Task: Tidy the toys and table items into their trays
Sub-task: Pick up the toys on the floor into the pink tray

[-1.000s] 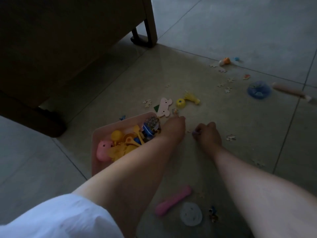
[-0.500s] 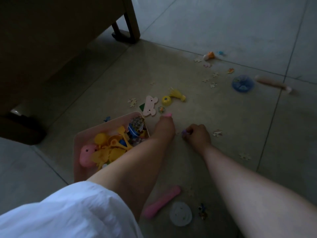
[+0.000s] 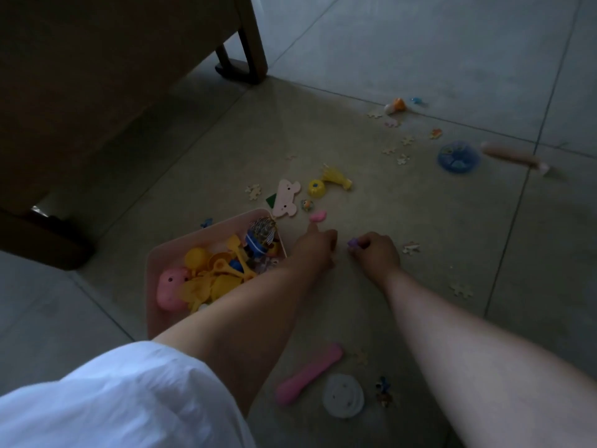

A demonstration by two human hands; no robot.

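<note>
We see the left hand [image 3: 318,245] low over the tiled floor [image 3: 420,53], one finger stretched toward twelve o'clock with its tip just short of a small pink piece [image 3: 318,216], the other fingers curled under and, as far as we can tell, holding nothing. At three o'clock from it, close by, the right hand [image 3: 376,253] has its fingers curled round a small purple piece [image 3: 352,243]. The pink tray [image 3: 151,263] lies at nine o'clock from the left hand, partly under that forearm, and holds a pink round toy [image 3: 171,287] and a heap of yellow scoops [image 3: 219,273]. At twelve o'clock from the hands lie a pink bear-shaped card [image 3: 286,198], a yellow cup [image 3: 316,188] and a yellow comb-like toy [image 3: 337,178]. Toward two o'clock, well apart, we find a blue dome [image 3: 458,156] and a rolling pin [image 3: 513,156] among scattered puzzle pieces [image 3: 403,160]. At six o'clock lie a pink paddle [image 3: 308,373] and a white disc [image 3: 343,395]. A dark wooden furniture leg [image 3: 252,37] stands at eleven o'clock.
</note>
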